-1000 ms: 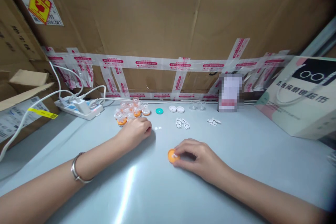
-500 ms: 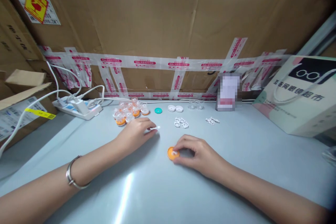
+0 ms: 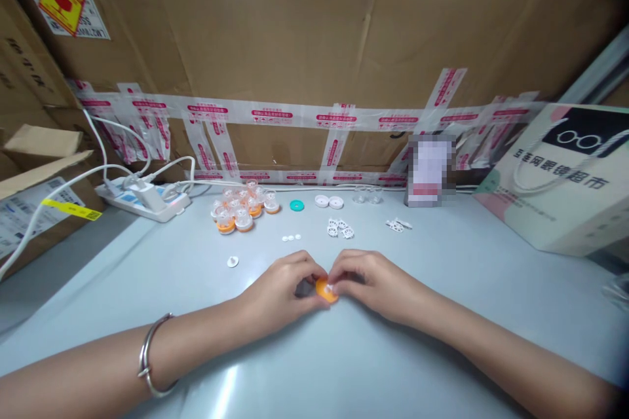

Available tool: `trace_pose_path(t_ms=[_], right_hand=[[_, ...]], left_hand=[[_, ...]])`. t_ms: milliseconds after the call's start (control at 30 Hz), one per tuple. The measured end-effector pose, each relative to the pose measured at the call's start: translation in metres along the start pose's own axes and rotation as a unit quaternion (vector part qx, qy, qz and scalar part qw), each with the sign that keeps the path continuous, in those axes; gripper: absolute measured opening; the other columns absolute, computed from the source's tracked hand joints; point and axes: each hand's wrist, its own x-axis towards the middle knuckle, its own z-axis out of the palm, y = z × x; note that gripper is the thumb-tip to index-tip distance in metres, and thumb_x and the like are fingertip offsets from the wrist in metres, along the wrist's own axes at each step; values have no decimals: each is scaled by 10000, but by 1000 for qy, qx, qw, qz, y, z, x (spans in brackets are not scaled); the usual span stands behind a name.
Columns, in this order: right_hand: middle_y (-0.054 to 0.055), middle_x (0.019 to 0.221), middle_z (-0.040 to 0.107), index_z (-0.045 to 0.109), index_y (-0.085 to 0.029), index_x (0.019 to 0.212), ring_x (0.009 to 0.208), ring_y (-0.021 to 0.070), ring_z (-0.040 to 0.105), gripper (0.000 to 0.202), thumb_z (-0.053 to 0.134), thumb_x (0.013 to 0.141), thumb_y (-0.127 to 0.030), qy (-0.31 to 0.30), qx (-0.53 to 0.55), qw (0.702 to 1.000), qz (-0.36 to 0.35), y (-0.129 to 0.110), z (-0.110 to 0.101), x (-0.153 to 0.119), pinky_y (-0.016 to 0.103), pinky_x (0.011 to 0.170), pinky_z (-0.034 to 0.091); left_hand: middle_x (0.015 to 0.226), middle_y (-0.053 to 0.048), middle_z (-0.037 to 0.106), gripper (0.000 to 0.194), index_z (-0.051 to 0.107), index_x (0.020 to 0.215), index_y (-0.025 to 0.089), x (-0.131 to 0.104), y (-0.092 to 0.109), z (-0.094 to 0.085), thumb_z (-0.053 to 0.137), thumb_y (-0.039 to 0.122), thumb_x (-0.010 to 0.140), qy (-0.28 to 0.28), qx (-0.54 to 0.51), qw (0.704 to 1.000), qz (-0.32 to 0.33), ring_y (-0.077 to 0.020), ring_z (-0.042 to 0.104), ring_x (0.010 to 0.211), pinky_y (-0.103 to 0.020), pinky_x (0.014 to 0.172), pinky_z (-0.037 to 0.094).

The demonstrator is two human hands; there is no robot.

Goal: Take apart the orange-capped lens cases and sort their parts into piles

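Observation:
My left hand (image 3: 289,285) is closed round the left edge of a round orange plastic disc (image 3: 322,288), just above or on the table. My right hand (image 3: 366,281) meets it from the other side, thumb and fingers pinched at a small white part (image 3: 329,289) in the disc's middle. The fingertips hide much of that part, so its shape is unclear. Beyond the hands lies a short row of tiny white pieces (image 3: 291,237). A white disc with a small peg (image 3: 232,262) rests above my left forearm.
Clear-topped orange rounds (image 3: 244,219) cluster at the back left. Along the back are a teal disc (image 3: 297,205), white rings (image 3: 335,202), clear caps (image 3: 366,196), white spoked pieces (image 3: 340,228) and flat white parts (image 3: 398,225). A power strip (image 3: 157,206), phone (image 3: 426,173) and paper bag (image 3: 555,196) stand around.
My left hand has moved right and toward me, from the tiny white pieces to the orange disc. My right fingers have shifted onto the disc's middle. The white pegged disc has come into view.

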Motion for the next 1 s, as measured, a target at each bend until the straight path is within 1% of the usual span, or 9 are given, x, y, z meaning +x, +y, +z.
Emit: trace_pose_path(t_ms=[100,167,233,333,467,667,800,900,1000], right_hand=[[10,761,628,655,-187,737,697,126,566,88,569,736,-167,-26,-51,998,11,-5,-3,1,236,653,430],[5,728,626,649,-187,730,666,124,558,77,576,707,-174,-56,-60,996,24,-7,-5,0,222,604,416],[4,703,619,640,-184,718,643,125,547,71,585,673,-187,-64,-77,994,32,-9,-5,0,215,567,399],[6,688,608,615,-180,680,620,126,529,50,589,639,-193,-43,-128,990,27,-12,-3,-2,219,552,380],[20,681,611,597,-169,655,594,125,531,37,563,643,-164,-23,-169,985,1,-14,6,-3,218,540,373],[57,704,638,632,-139,735,584,142,574,167,482,701,-74,19,-270,961,-54,-13,20,-2,237,553,393],[42,704,632,630,-149,746,609,134,582,136,501,736,-106,43,-254,963,-85,-8,24,-2,225,562,409],[34,696,620,619,-156,750,613,131,572,129,496,762,-121,64,-240,963,-104,-8,22,-4,229,570,417],[24,737,626,616,-177,773,670,125,578,127,494,786,-142,94,-164,976,-109,-7,15,-3,225,615,435]], left_hand=[[844,-17,565,191,624,910,183,-1,3,0,638,252,732,-12,2,1000,4,-112,520,740,-216,670,420],[840,-15,565,203,625,909,188,-2,4,0,644,274,726,-23,3,1000,8,-119,520,755,-219,676,419],[841,-15,564,213,625,914,193,-3,5,1,646,285,724,-28,5,1000,7,-123,519,766,-223,683,420],[842,-11,560,222,623,926,199,-4,5,2,647,259,714,-32,10,999,0,-123,519,768,-226,689,421],[843,-10,563,215,619,924,203,-4,6,1,621,222,710,-32,14,999,-2,-128,523,772,-236,693,424],[814,-12,551,182,602,860,167,-2,4,-2,600,200,681,-21,27,999,-19,-123,516,726,-230,649,421],[818,-5,545,184,590,855,177,-3,0,-3,600,224,677,-15,35,999,-21,-123,511,734,-230,651,413],[796,-4,538,172,582,841,175,-4,-2,-3,593,225,676,-8,45,999,-25,-124,507,716,-233,637,410],[813,-12,545,188,585,858,175,-6,-2,-4,596,233,680,-5,42,999,-28,-132,514,730,-240,647,418]])
